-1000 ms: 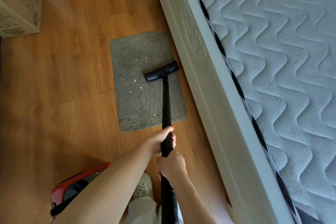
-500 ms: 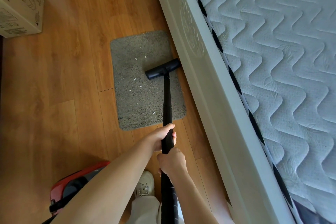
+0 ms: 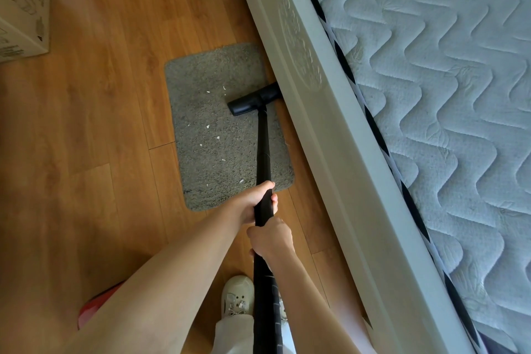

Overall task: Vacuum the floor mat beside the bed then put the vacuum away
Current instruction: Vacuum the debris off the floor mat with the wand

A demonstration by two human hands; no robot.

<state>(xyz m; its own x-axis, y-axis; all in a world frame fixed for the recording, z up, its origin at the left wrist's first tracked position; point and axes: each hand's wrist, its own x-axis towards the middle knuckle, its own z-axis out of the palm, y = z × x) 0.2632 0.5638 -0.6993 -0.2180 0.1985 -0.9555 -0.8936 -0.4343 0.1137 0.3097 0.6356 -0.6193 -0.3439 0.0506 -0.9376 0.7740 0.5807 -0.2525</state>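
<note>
A grey shaggy floor mat point(image 3: 212, 158) lies on the wood floor against the bed frame point(image 3: 339, 135), with several small white scraps scattered on it. The vacuum's black floor nozzle point(image 3: 254, 99) rests on the mat's far right part, its right end at the bed frame. The black vacuum wand point(image 3: 263, 158) runs from the nozzle back toward me. My left hand point(image 3: 257, 202) grips the wand higher up, near the mat's near edge. My right hand point(image 3: 271, 240) grips it just below. The red vacuum body point(image 3: 96, 306) peeks out behind my left forearm.
A bare quilted mattress point(image 3: 431, 95) fills the right side. A cardboard box point(image 3: 23, 23) stands on the floor at the top left. My light shoe point(image 3: 238, 296) is on the floor near the bottom, beside the wand. Wood floor point(image 3: 86, 138) stretches left of the mat.
The nozzle has slid forward and to the right across the mat, ending against the bed frame. Both hands moved forward with the wand. A few scraps near the nozzle's path are gone.
</note>
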